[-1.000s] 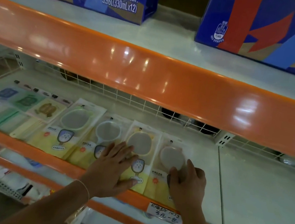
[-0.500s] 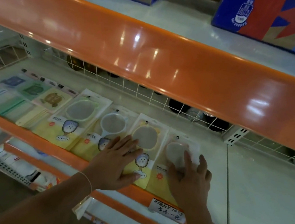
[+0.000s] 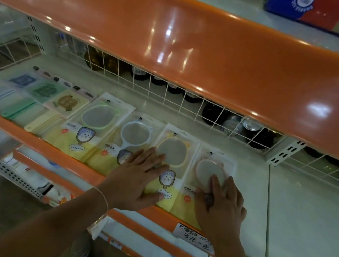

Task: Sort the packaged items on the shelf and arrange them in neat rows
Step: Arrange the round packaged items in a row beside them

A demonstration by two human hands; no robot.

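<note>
**Mirror packs in a row on the shelf**

Four flat mirror packs lie side by side on the pale shelf [image 3: 304, 212], near its orange front edge. Each pack is clear at the top and yellow at the bottom, with a round hand mirror inside. The green mirror pack [image 3: 97, 122] is on the left. Next to it lies the white mirror pack [image 3: 133, 136]. Then comes the yellow mirror pack [image 3: 173, 150], and its left edge sits over the white one. The pink mirror pack [image 3: 211, 167] is last on the right. Left of them lie three comb packs [image 3: 44, 97], blue, green and cream, also flat and close together.
</note>
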